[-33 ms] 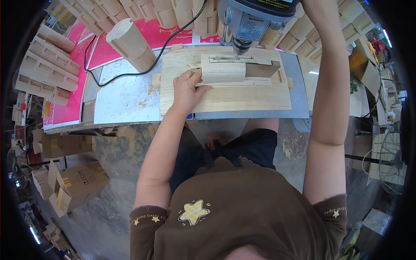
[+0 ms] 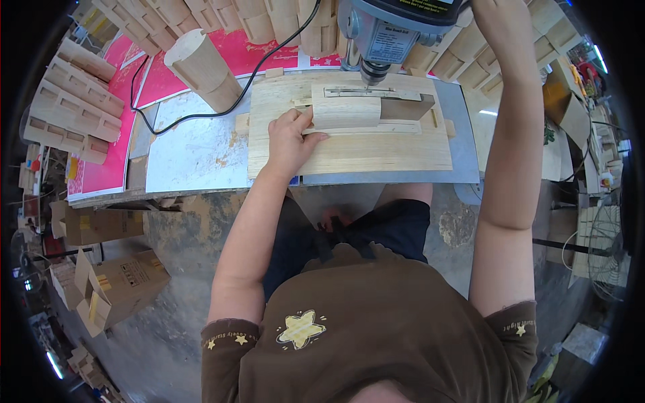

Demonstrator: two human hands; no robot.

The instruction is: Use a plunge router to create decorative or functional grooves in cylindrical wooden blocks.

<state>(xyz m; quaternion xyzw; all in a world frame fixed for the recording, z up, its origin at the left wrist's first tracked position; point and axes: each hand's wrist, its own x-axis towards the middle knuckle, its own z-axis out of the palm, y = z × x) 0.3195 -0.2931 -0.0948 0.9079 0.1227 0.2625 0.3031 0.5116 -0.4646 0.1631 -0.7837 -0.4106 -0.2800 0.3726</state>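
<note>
Wooden block (image 2: 346, 111): lies on the pale base board (image 2: 376, 158), under the drill press (image 2: 390, 40), its slotted upper face just below the chuck (image 2: 373, 71); contact with the bit cannot be told from here.
Left hand (image 2: 290, 138): fingers bent against the block's left end, thumb along its near side — a light grasp, apparently to steady it.
Right hand (image 2: 497, 8): raised beside the machine's head; fingertips run out of view, so their grip cannot be told.
Brown piece (image 2: 406, 109): at the block's right end, probably serving as a stop.
Near edge: a strip of board separates block from rim (the person's knees sit just beyond).
Left side: the black cord (image 2: 201, 115) loops well apart from the hand; an upright wooden piece (image 2: 205, 74) limits room behind it.
</note>
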